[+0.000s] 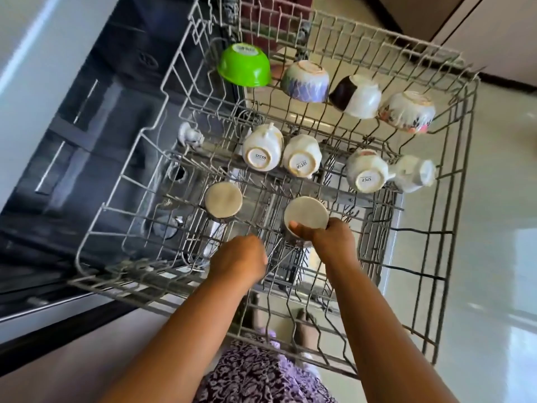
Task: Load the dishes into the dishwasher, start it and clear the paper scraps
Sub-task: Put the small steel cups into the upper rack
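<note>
The person is standing at the front rim of the pulled-out grey wire dishwasher rack [130, 279], both arms reaching forward and down into it.

Right hand [328, 239]: gripping a round pale-based tumbler [306, 212], thumb on its near-left side and fingers curling round its right. The tumbler is sitting in the rack's near section with its long axis upright, mouth down and base facing up, immediately ahead of this hand.

Left hand [238, 257]: just beside the right one, apart from the tumbler, knuckles up and fingers dipping among the tines. I cannot tell whether it is holding anything.

Judgement: the right hand is the nearer and is doing the seating; settling the tumbler calls for a straight downward move between tines.

A second upturned tumbler [223, 200] is standing left of the gripped one and beyond the left hand. Farther back, a row of white ceramic cups [263, 149] is lying base towards the viewer. At the far rail, a green plastic bowl [244, 65] is heading a row of upturned bowls.
</note>
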